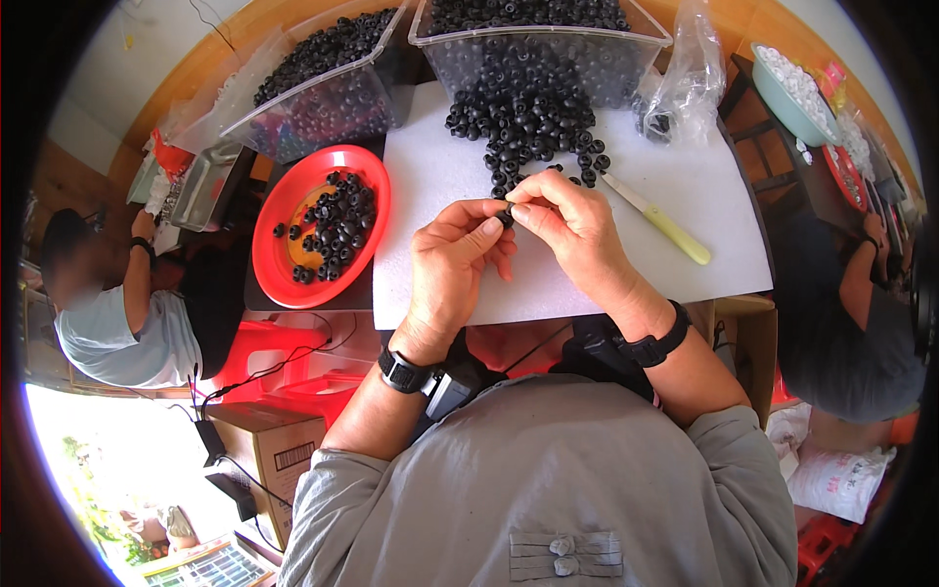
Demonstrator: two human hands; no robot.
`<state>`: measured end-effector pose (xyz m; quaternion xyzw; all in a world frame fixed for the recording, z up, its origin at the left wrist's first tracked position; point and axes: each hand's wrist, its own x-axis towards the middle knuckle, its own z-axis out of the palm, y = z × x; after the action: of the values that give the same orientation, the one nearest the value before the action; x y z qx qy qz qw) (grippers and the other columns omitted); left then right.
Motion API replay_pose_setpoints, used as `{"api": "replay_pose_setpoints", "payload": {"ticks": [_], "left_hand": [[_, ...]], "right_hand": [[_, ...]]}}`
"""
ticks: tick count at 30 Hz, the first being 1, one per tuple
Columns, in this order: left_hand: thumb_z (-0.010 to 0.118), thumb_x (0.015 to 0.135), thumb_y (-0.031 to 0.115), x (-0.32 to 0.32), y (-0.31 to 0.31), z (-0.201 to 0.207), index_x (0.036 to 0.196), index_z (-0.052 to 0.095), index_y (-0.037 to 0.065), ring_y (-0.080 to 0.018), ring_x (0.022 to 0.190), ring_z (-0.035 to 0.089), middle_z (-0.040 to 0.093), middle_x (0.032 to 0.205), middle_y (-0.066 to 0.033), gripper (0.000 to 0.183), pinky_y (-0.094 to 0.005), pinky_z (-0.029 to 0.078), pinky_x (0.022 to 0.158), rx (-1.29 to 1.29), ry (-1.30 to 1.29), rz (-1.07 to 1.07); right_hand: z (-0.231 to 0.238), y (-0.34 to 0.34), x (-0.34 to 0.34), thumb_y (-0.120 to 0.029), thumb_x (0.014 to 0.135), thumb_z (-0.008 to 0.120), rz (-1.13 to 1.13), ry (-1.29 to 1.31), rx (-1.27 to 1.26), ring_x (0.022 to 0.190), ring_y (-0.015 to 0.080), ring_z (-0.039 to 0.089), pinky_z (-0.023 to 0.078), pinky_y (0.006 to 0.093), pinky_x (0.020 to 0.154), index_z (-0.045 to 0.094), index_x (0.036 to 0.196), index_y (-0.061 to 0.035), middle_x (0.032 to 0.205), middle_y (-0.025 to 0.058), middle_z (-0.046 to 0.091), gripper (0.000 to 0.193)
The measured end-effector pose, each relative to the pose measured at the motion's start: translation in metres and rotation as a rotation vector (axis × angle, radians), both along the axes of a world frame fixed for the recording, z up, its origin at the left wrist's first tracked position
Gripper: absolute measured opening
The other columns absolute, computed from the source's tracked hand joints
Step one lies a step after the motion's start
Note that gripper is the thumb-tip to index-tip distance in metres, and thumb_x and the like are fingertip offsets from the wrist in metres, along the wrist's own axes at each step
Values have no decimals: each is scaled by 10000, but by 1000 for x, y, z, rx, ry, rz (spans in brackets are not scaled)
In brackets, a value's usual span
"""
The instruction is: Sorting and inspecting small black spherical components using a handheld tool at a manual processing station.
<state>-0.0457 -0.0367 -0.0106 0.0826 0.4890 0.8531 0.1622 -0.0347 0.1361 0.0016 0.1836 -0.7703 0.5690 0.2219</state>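
Above the white sheet (430, 147), my left hand (452, 259) pinches a small round black part (505, 218) between thumb and fingers. My right hand (575, 233) is closed at the same part, its thumb and fingertips pressed against it. Just beyond my fingers a heap of similar black parts (528, 122), many with a hole in the middle, spreads over the sheet. To the right of my right hand lies a knife (670, 233) with a pale yellow-green handle, its blade pointing toward the heap. At the left, a red plate (270, 240) holds more black parts.
Two clear plastic bins (548, 34) full of black parts stand at the back. A crumpled clear bag (690, 78) lies beside the right one. People sit at both sides, one in a light shirt (137, 328) at the left. A cardboard box (264, 460) stands low left.
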Motion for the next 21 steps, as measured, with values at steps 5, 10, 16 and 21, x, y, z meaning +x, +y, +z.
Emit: {"api": "replay_pose_setpoints", "payload": {"ticks": [5,10,16,21], "left_hand": [[600,983,22,1,3,0,1141,629,-69,-177,762,656,681,931,-134,185,-292,552,595,-30,13,31],[593,984,29,3,5,2,1147,623,-72,-189,759,657,680,928,-144,194,-297,546,602,-77,17,50],[585,981,27,5,9,4,1152,612,-82,-197,756,657,678,921,-151,205,-304,542,613,-131,36,78],[584,976,18,6,10,2,1152,611,-86,-195,748,652,676,916,-150,206,-304,539,614,-168,64,95]], "right_hand": [[1,2,0,-13,900,665,1,-44,-6,657,188,638,495,312,605,632,909,-24,785,90,666,36],[-1,2,-1,-5,891,658,-50,47,92,667,245,654,501,339,602,626,905,-26,791,108,661,41],[0,3,0,-1,877,655,-76,76,129,663,277,660,506,361,593,618,885,-32,783,115,656,49],[-4,4,-1,-2,871,655,-78,86,125,662,289,668,508,371,588,623,887,-38,760,116,658,50]]}}
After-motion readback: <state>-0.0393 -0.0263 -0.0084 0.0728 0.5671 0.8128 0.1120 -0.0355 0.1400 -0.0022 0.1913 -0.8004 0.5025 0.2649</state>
